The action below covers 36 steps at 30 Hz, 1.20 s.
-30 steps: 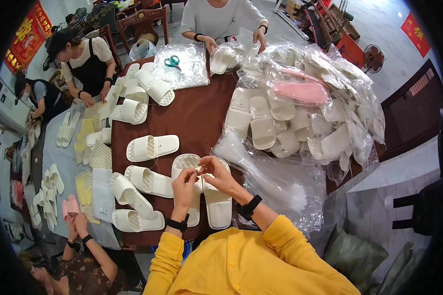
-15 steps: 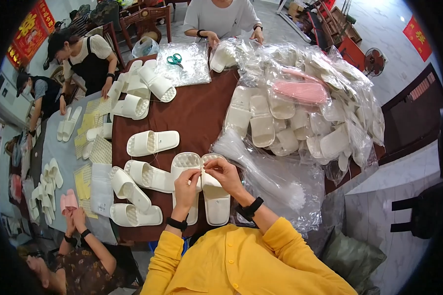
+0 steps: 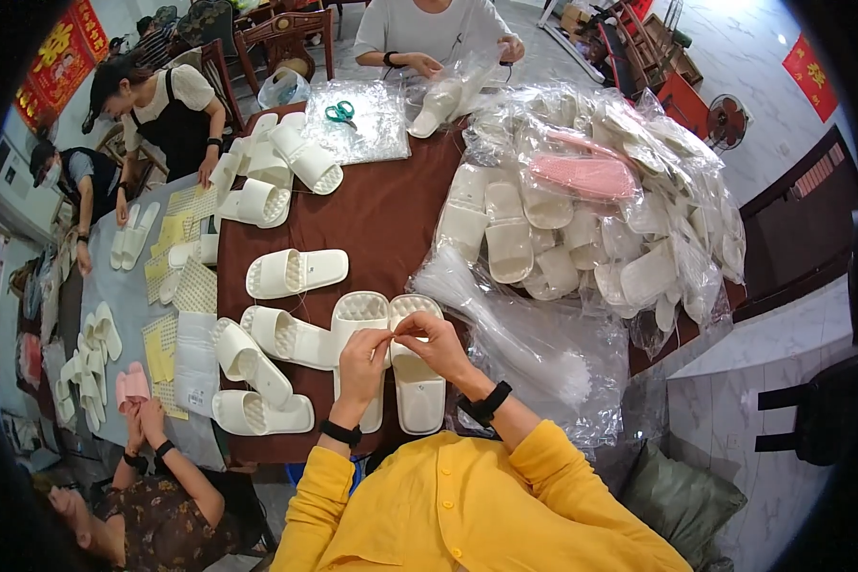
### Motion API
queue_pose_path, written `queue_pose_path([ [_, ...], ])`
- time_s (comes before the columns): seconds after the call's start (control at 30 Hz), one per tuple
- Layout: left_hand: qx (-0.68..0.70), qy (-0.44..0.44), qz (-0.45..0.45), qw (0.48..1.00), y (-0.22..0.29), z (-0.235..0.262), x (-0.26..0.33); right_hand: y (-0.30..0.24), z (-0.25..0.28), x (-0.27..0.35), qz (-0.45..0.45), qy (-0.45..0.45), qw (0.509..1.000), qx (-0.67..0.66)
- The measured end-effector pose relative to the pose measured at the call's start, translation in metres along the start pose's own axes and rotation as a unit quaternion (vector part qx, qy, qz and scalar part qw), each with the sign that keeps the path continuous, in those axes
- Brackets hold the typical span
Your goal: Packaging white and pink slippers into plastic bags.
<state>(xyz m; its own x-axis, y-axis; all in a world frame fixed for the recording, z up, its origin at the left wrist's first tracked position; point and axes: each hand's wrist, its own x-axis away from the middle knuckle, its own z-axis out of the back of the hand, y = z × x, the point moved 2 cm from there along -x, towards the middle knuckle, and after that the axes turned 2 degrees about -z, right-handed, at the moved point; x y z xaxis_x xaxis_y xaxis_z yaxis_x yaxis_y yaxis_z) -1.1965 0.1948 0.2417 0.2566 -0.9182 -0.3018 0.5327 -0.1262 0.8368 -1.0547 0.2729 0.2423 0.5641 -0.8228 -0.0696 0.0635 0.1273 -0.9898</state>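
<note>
A pair of white slippers lies side by side before me, a left slipper and a right slipper, with textured footbeds. Above their inner edges, my left hand and my right hand meet, thumbs and forefingers pinched together. Whatever sits between the fingertips is too small to make out. Left of my hands lie more white slippers, some overlapping. To the right, a bundle of thin translucent strands rests on clear plastic bags.
Bagged slippers, one pair pink, are heaped at the right of the brown-covered table. Green scissors lie on flat plastic bags. Across, a person handles a bagged slipper. Other people work at a grey table on the left.
My fingertips have come closer together over the slippers. Across the table, the person's hands have shifted and the plastic around a white slipper is lifted higher.
</note>
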Motion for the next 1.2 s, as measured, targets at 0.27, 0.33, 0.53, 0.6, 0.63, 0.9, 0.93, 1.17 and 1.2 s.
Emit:
queue_pose_path([
  [0.27,-0.087,-0.015,-0.069,0.994,-0.012,-0.003,0.012,0.016,-0.001,0.004,0.002,0.004,0.993,0.116],
  [0.33,-0.129,-0.065,-0.090,0.985,-0.007,-0.006,0.009,0.012,0.004,0.008,0.016,0.001,0.986,0.168],
  [0.53,-0.135,-0.030,-0.094,0.986,-0.010,-0.010,0.019,0.008,-0.004,0.010,0.009,-0.018,0.984,0.177],
  [0.6,-0.126,-0.030,-0.091,0.987,-0.015,-0.012,0.022,0.005,-0.006,0.011,0.009,-0.028,0.983,0.180],
  [0.63,-0.127,-0.031,-0.087,0.988,-0.015,-0.012,0.023,0.005,-0.005,0.012,0.002,-0.031,0.983,0.182],
  [0.9,-0.128,-0.040,-0.054,0.989,-0.013,-0.010,0.025,0.005,-0.006,0.010,0.055,-0.076,0.959,0.266],
  [0.93,-0.122,-0.039,-0.050,0.991,-0.013,-0.011,0.023,0.004,-0.005,0.010,0.055,-0.068,0.962,0.260],
  [1.17,-0.009,-0.002,0.138,0.990,0.022,0.014,0.006,-0.026,0.014,0.023,0.068,-0.029,0.982,0.176],
  [1.2,-0.035,0.036,0.136,0.989,0.033,0.033,0.002,-0.033,0.019,0.026,0.076,-0.021,0.983,0.167],
])
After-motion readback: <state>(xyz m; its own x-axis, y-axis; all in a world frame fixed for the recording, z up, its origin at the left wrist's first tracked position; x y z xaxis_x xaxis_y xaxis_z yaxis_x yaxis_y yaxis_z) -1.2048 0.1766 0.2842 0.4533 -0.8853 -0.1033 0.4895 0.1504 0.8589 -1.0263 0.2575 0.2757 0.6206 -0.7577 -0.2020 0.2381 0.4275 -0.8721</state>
